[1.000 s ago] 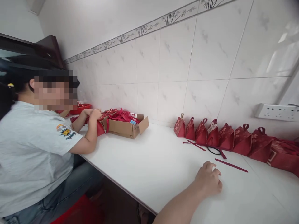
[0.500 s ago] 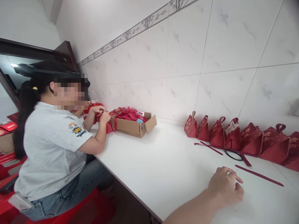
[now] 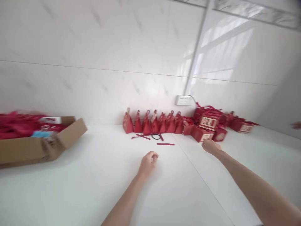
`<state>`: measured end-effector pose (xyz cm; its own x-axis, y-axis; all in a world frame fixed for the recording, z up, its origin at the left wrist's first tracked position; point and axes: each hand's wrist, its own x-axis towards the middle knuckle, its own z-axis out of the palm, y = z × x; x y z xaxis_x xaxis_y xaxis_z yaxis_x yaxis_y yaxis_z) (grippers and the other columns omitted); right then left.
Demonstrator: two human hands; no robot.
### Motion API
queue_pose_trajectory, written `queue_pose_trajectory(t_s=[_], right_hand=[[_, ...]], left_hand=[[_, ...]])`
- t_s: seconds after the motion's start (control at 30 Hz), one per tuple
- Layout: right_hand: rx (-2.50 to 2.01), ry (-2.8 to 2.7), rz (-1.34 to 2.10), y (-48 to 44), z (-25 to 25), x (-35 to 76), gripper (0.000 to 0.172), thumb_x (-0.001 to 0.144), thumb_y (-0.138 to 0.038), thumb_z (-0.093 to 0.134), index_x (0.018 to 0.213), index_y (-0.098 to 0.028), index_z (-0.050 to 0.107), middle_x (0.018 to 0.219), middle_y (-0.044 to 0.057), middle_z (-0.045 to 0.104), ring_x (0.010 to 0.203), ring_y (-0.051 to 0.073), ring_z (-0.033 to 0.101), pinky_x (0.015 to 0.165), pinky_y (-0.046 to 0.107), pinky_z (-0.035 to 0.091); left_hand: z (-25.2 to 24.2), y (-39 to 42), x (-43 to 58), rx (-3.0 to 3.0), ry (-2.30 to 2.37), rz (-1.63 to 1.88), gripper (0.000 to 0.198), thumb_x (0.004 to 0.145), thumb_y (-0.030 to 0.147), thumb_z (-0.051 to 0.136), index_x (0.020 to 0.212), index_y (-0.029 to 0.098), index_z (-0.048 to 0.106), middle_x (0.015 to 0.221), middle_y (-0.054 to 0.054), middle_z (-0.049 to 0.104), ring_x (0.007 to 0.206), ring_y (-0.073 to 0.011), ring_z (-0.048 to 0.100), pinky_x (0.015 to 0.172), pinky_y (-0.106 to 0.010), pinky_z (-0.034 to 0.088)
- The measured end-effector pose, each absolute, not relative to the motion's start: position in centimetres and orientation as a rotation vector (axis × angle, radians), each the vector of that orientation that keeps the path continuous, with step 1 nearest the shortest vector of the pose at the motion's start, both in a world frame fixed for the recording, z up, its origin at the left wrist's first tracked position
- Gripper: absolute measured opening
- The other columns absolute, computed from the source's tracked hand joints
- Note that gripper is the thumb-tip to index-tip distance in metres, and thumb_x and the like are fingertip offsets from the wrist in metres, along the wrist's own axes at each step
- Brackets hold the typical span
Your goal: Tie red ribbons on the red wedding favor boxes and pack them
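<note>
My left hand [image 3: 148, 163] hovers over or rests on the white table [image 3: 94, 188], its fingers loosely curled with a gap to the thumb and nothing in it. A dark red strip [image 3: 166, 144] lies just beyond it. Farther right, my right hand [image 3: 211, 147] is at the lower front of a red box [image 3: 198, 133] with a pale printed panel. Its fingers are blurred and partly hidden, so I cannot tell whether they grip the box. Another red box [image 3: 208, 121] with a pale panel and ribbons is stacked on top.
Several red pointed gift boxes [image 3: 147, 125] with loops line the wall. Loose strips and a black ring [image 3: 155, 137] lie before them. An open cardboard box [image 3: 21, 153] of red ribbon stands left. More red boxes [image 3: 241, 125] are at far right, below a white power strip [image 3: 184, 100].
The view has swung right, so the co-worker is out of sight. My right arm has come into view with its hand at the stacked red boxes. My left hand stays empty over the table.
</note>
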<state>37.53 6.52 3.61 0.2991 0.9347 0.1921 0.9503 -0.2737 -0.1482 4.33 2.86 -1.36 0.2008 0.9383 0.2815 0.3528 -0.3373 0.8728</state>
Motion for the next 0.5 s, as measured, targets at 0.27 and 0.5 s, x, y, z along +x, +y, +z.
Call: queue_pose_trajectory(t_s=[0.27,0.5], right_hand=[[-2.422,-1.517,-0.001,9.6,2.7,38.2,0.030,0.091,-0.034,0.048,0.110,-0.012,0.056,0.113,0.011,0.058,0.099,0.020,0.058,0.085,0.040,0.047],[-2.121,-1.530,0.127,13.8,2.6,33.6,0.023,0.089,-0.030,0.050,0.105,-0.014,0.058,0.112,0.011,0.058,0.102,0.022,0.058,0.082,0.031,0.043]], left_hand=[[-0.8,2.5,4.2,1.732,1.315,1.014,0.020,0.080,0.030,0.039,0.077,0.020,0.056,0.079,-0.001,0.063,0.079,-0.0184,0.061,0.066,-0.026,0.043],[-0.4,2.5,4.3,1.705,1.421,0.945,0.022,0.080,0.033,0.039,0.077,0.021,0.057,0.080,-0.002,0.063,0.078,-0.0191,0.060,0.062,-0.025,0.042]])
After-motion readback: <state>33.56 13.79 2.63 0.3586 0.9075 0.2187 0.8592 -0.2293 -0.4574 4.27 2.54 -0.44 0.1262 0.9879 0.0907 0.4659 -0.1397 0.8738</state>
